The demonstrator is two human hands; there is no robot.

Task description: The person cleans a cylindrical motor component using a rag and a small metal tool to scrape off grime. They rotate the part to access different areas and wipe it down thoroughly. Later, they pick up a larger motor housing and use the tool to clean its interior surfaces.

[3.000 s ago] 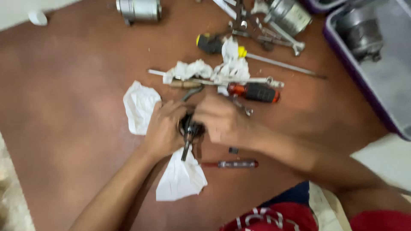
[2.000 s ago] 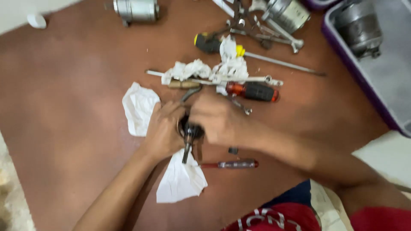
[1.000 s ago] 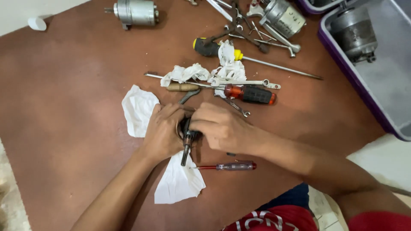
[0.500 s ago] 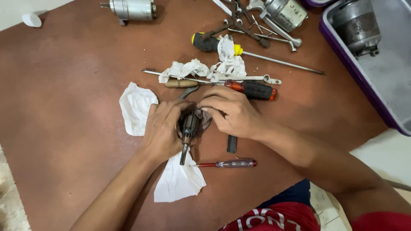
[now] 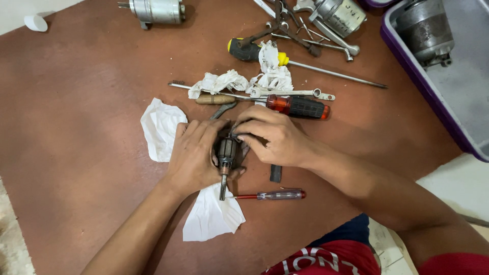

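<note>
Fingers of both the left hand (image 5: pixel 193 155) and right hand (image 5: pixel 275 140) clamp the motor armature (image 5: pixel 225 153); the purple-rimmed tray (image 5: pixel 407 61) holds a metal motor housing (image 5: pixel 424 28).

Most of the motor armature (image 5: pixel 225 155) is buried under the left hand (image 5: pixel 193 155) and the right hand (image 5: pixel 272 140); only its dark core and shaft show. The grey tray (image 5: pixel 433 97) and the metal housing (image 5: pixel 425 28) inside run off the frame's edge.

I saw no screens, signs or packages on my table; the only label was a pale patch on the round metal housing (image 5: pixel 340 15) at the upper middle of the frame.
</note>
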